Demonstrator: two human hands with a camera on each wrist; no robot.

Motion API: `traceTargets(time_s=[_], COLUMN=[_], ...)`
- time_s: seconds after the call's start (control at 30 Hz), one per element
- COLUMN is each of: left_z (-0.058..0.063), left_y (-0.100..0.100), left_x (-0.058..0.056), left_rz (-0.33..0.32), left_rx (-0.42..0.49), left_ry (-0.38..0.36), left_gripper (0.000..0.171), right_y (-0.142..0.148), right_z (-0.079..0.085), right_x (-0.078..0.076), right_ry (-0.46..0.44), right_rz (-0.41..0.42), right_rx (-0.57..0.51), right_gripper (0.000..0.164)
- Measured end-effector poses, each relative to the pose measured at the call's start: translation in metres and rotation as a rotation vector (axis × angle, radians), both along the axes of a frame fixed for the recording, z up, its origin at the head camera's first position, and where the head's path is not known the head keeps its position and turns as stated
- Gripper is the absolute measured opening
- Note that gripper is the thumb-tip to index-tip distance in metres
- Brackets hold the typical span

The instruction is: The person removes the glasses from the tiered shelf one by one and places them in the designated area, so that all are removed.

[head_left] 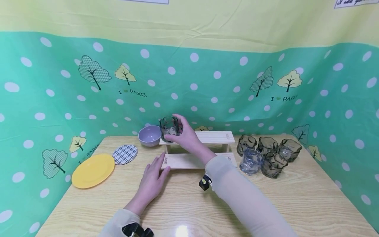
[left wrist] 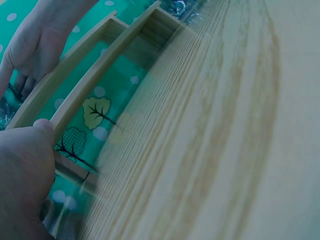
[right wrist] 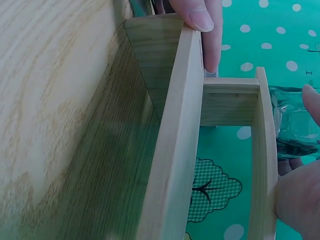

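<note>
My right hand [head_left: 189, 136] grips a grey, wavy-sided drinking glass [head_left: 168, 126], thumb on the near side and fingers round the right side. The glass is upright at the left end of the upper step of a two-tier wooden shelf [head_left: 185, 161]. In the right wrist view, the glass [right wrist: 295, 122] lies close against the upper plank. Fingers extended, my left hand [head_left: 151, 179] touches the left end of the lower step. Its thumb [left wrist: 44, 127] rests on the plank's edge in the left wrist view.
Several grey glasses [head_left: 267, 146] and a bluish glass [head_left: 251, 162] cluster right of the shelf. A purple bowl [head_left: 149, 136] stands behind on the left, near a checked round coaster [head_left: 125, 154] and a yellow plate [head_left: 93, 171]. Polka-dot cloth [head_left: 207, 87] hangs behind the table.
</note>
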State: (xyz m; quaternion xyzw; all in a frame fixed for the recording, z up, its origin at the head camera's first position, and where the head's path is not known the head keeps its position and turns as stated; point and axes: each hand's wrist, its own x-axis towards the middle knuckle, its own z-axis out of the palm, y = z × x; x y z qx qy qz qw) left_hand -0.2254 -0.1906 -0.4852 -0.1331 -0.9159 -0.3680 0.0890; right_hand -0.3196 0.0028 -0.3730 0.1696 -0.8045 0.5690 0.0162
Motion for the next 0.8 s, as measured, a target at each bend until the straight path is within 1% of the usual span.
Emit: traceTargets(time_s=[0.47,0.8], left_z=[0.0002,0.0000], left_y=[0.0003,0.0002], left_x=[0.0000,0.0000], left_rz=[0.001,0.002], left_rx=[-0.004,-0.004], left_ry=[0.007,0.009], left_gripper=[0.068,0.068], right_y=[0.0018,0.0026], right_z=[-0.0002,-0.0042], right_x=[0.0020,0.0013], right_ry=[-0.009,0.000], right_rz=[-0.013,-0.012], right_rx=[-0.024,-0.038], right_gripper=[0.097,0.094])
